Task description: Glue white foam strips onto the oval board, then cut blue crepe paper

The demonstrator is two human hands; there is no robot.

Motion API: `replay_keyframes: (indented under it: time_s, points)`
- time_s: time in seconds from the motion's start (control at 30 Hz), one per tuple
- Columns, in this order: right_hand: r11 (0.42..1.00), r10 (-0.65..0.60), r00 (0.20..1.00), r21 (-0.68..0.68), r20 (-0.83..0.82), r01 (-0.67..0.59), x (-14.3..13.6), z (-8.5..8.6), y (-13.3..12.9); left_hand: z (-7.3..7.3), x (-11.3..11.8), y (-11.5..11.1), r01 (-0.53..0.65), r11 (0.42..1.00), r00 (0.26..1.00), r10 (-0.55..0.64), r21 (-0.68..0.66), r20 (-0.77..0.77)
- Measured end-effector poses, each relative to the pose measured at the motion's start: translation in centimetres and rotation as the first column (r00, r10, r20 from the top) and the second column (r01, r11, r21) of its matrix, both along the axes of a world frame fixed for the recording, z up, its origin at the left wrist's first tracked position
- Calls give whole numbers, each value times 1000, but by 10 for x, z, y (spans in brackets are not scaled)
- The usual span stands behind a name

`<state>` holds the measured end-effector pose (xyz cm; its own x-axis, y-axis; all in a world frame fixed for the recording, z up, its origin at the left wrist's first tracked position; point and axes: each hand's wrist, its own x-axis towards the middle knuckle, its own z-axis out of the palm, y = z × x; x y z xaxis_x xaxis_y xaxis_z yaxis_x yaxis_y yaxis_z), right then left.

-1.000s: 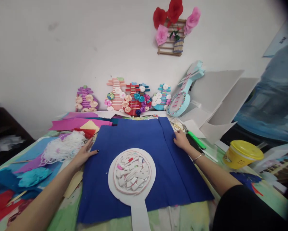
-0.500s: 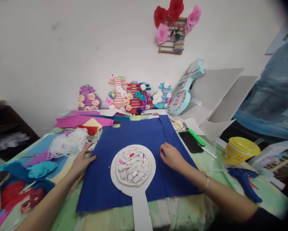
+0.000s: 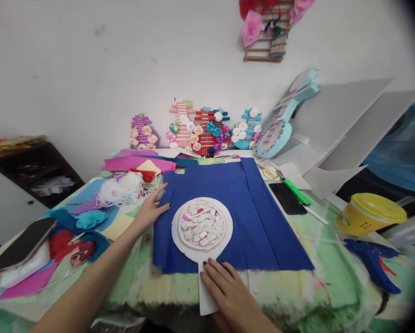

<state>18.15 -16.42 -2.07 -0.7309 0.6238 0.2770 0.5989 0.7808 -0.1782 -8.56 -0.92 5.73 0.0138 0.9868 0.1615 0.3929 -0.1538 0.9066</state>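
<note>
A white paddle-shaped board [image 3: 225, 252] lies on dark blue paper [image 3: 263, 222], its round head filled with torn white scraps [image 3: 203, 225] inside a ring. My right hand [image 3: 228, 289] lies over the board's handle, fingers stretched forward near the paper's front edge; its thumb is hidden. At the paper's left edge rests my left hand [image 3: 155, 208], thumb and fingers apart, holding nothing.
White string [image 3: 122, 189] and coloured paper [image 3: 138, 163] lie at the left. A black phone [image 3: 288, 199], green cutter [image 3: 296, 191], yellow tub [image 3: 372, 213] and blue glue gun [image 3: 374, 263] are at the right. Decorated instrument shapes [image 3: 205, 134] stand along the wall.
My right hand has moved from the blue paper down to the board's handle. The paper's front edge now lies straighter, and my view has turned slightly left.
</note>
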Motion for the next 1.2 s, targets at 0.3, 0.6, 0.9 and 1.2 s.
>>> replay_keyframes:
  time_s: [0.3, 0.6, 0.9, 1.2]
  points:
    - [995, -37, 998, 93, -52, 42, -5, -8, -4, -23, 72, 9, 283, 959, 908, -269, -4, -321]
    - [992, -74, 996, 104, -45, 78, -7, -11, -6, -36, 72, 7, 249, 967, 957, -254, -56, -138]
    - [984, -80, 994, 154, -72, 90, -7, -12, -6, -40, 71, -1, 261, 964, 964, -259, -46, 53]
    - [991, -64, 994, 114, -90, 74, -7, -18, -6, -52, 52, -19, 316, 909, 841, -135, 273, -524]
